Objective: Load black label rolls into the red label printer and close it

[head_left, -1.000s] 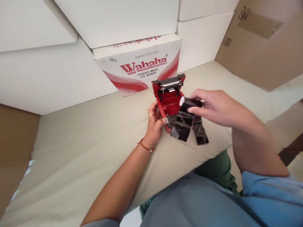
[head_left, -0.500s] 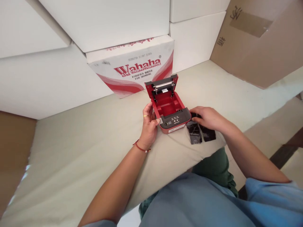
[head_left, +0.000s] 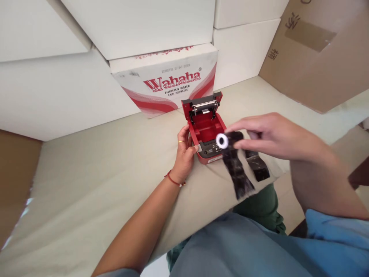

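Note:
A small red printer (head_left: pixel 205 129) sits on the beige cloth-covered table (head_left: pixel 95 173) with its lid flipped up and its red bay open. My left hand (head_left: pixel 185 154) grips the printer's left side, thumb near the front panel. My right hand (head_left: pixel 269 134) is raised above the printer's right front, pinching a black ribbon roll (head_left: pixel 229 140) with a white core facing me. A loose black strip (head_left: pixel 238 175) hangs down from the roll. A second black strip (head_left: pixel 258 167) lies on the table to the right.
A Wahaha water carton (head_left: pixel 170 82) stands right behind the printer among stacked white boxes (head_left: pixel 138 23). A brown cardboard box (head_left: pixel 319 54) leans at the back right. My blue-clad lap (head_left: pixel 239 246) is at the table's near edge.
My right hand, down on the table by the black strips half a second ago, has lifted the ribbon roll up over the printer's front. My left hand stays on the printer.

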{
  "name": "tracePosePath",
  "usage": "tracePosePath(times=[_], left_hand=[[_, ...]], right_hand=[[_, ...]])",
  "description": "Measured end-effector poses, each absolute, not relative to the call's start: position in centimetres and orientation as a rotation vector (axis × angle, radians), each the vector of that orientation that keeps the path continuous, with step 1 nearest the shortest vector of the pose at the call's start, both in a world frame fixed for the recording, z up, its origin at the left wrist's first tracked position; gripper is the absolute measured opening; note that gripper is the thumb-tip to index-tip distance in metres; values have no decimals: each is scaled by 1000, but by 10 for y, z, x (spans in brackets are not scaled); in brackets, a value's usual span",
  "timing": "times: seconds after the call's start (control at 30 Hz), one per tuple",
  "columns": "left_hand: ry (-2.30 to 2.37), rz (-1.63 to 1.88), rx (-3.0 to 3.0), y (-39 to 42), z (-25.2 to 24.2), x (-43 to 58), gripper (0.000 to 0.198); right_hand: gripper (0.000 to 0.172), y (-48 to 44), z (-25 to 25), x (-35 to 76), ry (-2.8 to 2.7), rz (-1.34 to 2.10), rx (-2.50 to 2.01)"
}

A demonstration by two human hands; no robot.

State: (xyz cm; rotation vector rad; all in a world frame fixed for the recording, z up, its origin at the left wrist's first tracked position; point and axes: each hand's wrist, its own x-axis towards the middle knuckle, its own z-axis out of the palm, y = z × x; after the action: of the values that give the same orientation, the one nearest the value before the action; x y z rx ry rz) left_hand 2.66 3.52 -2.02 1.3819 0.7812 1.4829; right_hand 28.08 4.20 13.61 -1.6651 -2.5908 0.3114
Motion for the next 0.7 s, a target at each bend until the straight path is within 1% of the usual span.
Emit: tracePosePath(times=[0.1,0.17,0.23,0.37,0.47,0.57,0.63,0.7], left_hand=[[761,1506,1374,31,-18,28,74],[756,1505,1379,29,-17,29,75],[764,1494,1381,29,-17,30,74],[796,1485,1415,29,-18,30,72],[910,1541,1537,25,-14,29,67],[1042,1639,1820,16,-4,25,56],[1033,1681,2037,9,3,24,45],[1024,1673,2218,3,9,24,35]], right_hand=[[43,60,147,242,-2621,272,-1667],[40,68,150,221,-2642,232,-1675],[38,75,149,207,-2662,179,-1727],[42,86,140,195,-2700,129,-1802],[42,93,133,195,-2686,169,-1781],[43,91,130,202,-2647,293,-1599],[34,85,132,210,-2551,449,-1420],[20,78,134,220,-2365,578,-1295]])
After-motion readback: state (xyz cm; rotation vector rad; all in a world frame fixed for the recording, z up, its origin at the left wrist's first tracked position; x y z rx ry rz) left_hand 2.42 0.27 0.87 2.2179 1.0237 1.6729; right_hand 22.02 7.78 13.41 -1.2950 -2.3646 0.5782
